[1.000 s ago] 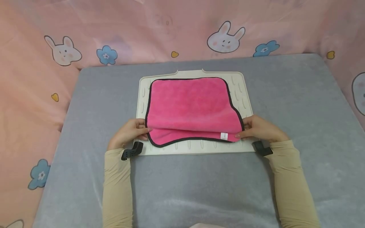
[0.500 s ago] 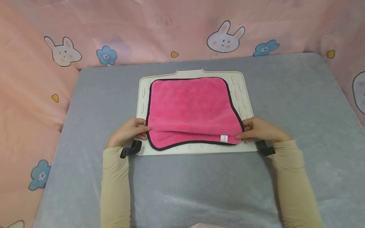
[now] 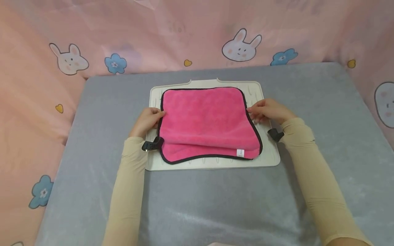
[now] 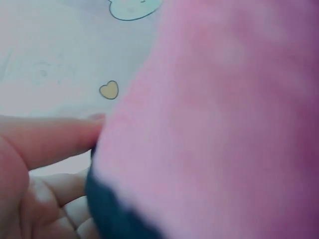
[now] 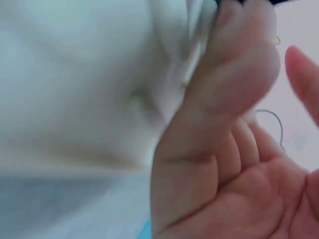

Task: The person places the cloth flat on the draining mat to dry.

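A pink plush towel [image 3: 203,116] with black trim lies on a cream ribbed drying mat [image 3: 197,166]. A fold crosses its near part, and a white label [image 3: 240,152] shows at the lower right. My left hand [image 3: 149,121] holds the towel's left edge, thumb on top and other fingers beneath; in the left wrist view, pink cloth fills much of the frame beside the thumb [image 4: 60,137]. At the towel's right edge is my right hand [image 3: 269,110], its fingertips close to the black trim. The right wrist view shows its thumb apart from the loosely bent fingers [image 5: 234,89], nothing between.
A grey cloth-covered table [image 3: 197,205] carries the mat. Pink curtain fabric [image 3: 172,37] with rabbits, flowers and hearts hangs behind and at both sides. Black wrist straps [image 3: 153,144] sit over the beige sleeves [image 3: 314,177].
Both hands have moved away from the body along the towel's side edges, from its near corners to its middle and upper part. The right hand has let go of the near right corner.
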A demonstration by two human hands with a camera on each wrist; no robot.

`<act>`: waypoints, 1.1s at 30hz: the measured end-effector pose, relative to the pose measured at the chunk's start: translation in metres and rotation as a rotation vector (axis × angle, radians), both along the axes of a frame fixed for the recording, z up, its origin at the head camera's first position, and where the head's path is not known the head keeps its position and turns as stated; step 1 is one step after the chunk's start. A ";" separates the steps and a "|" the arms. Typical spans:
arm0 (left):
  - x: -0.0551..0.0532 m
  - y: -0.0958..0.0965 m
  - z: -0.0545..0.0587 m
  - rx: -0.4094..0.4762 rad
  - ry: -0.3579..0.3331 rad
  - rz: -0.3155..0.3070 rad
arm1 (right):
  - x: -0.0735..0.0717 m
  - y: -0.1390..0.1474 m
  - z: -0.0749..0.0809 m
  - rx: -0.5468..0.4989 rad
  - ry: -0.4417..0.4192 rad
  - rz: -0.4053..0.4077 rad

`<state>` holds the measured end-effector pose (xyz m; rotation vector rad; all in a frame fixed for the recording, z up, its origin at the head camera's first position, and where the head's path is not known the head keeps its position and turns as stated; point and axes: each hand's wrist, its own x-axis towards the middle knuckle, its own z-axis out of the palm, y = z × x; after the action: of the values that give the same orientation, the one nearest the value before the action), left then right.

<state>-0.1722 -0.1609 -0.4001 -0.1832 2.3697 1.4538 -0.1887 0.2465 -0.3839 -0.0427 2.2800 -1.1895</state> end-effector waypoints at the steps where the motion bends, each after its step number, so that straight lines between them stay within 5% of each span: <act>1: -0.003 0.001 -0.001 0.005 0.007 0.010 | -0.004 -0.002 -0.001 0.003 0.001 -0.016; 13: -0.030 0.010 -0.005 0.127 0.090 0.176 | -0.030 -0.028 -0.004 0.070 0.120 -0.222; 24: -0.035 0.005 -0.006 0.116 0.148 0.228 | -0.043 -0.028 -0.005 0.007 0.188 -0.352; 28: -0.036 0.005 -0.006 0.076 0.164 0.234 | -0.045 -0.031 -0.004 0.002 0.199 -0.343; 33: -0.034 0.005 -0.004 0.037 0.108 0.189 | -0.045 -0.028 -0.007 0.066 0.148 -0.234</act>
<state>-0.2061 -0.1561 -0.4044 -0.3350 2.4662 1.6297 -0.2340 0.2183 -0.3905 0.1705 2.5066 -1.2621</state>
